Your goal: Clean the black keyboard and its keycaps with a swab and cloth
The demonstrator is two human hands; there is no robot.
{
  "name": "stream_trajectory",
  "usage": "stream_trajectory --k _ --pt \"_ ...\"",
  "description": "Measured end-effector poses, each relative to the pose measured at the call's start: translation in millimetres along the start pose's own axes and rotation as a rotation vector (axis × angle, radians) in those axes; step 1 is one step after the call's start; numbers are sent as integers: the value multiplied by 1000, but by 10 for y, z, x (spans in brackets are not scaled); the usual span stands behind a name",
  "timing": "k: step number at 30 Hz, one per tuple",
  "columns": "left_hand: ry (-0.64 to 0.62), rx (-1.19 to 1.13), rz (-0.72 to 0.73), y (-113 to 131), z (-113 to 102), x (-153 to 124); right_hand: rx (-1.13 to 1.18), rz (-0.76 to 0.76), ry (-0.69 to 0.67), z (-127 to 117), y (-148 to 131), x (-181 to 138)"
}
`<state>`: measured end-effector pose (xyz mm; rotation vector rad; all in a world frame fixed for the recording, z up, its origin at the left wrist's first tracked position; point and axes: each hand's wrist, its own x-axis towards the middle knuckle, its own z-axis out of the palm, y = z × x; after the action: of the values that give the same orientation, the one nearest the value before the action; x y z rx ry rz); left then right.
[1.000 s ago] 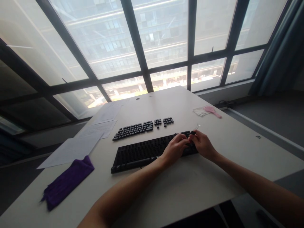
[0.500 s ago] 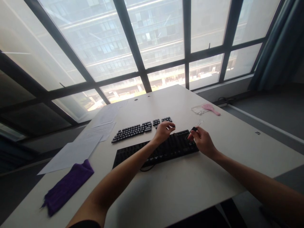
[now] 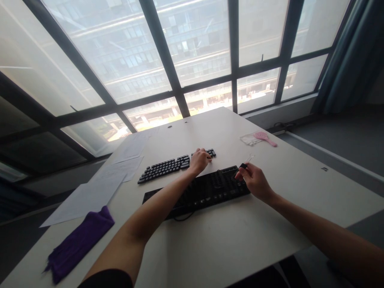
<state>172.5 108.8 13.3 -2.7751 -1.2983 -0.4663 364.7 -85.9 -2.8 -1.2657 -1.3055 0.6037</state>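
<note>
A black keyboard base (image 3: 198, 194) lies across the desk below my hands, dark where its keys would sit. Beyond it, black keycaps (image 3: 163, 169) are laid out in rows, like a keyboard layout. Over the right-hand groups of these rows is my left hand (image 3: 200, 161), its fingers bent and pinched on a small dark keycap that is mostly hidden. At the base's right end, my right hand (image 3: 255, 180) is closed around a keycap puller (image 3: 243, 165), with a black handle and thin wire prongs pointing up and away.
A purple cloth (image 3: 79, 246) rests at the left front of the white desk (image 3: 210, 244). Paper sheets (image 3: 87, 200) run along the left edge. On the far right are a pink hairbrush (image 3: 264, 138) and a clear plastic bag (image 3: 249, 139). Windows stand behind.
My left hand has moved left and away from me, from above the base to the laid-out keycaps. My right hand stays near the base's right end, still holding the puller.
</note>
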Motion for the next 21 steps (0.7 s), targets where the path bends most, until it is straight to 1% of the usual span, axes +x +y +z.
stream_trajectory --k 6,14,21 --pt "-33 39 -7 -4 -33 20 9 8 -5 -3 -9 5" --pt "-11 22 5 -9 -15 -10 14 8 -1 -12 -11 13" --pt "-32 11 -10 -1 6 17 20 11 -2 -16 -10 13"
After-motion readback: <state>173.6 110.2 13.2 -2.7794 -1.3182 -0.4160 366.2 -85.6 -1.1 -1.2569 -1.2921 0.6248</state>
